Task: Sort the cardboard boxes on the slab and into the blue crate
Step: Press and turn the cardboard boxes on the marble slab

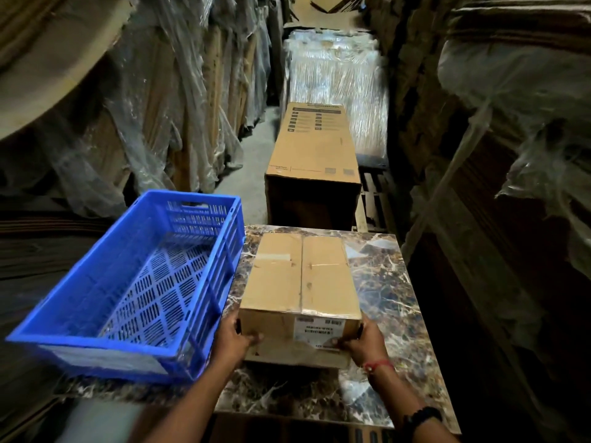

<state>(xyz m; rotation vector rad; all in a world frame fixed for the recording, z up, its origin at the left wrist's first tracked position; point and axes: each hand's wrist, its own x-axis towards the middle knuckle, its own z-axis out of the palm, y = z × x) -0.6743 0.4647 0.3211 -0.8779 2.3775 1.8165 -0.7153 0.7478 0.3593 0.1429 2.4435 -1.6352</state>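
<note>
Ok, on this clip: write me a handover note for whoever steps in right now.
Left hand and right hand each grip a near corner of the taped brown cardboard box, which is on the brown marble slab.
The blue slotted plastic crate sits at the slab's left edge, with nothing in it.
Done: no box crated yet.
Left: move this box to its place. A long printed cardboard box lies beyond the slab, untouched.

Dim overall. Brightest in centre: top of cardboard box [300,276], blue crate [80,318] & marble worktop [383,282], lit from above/front. Glare on plastic wrap [335,75] far down the aisle. Right side & lower corners go near black. Wide-angle bends the edges; periphery soft, box label print too blurred to read.
</note>
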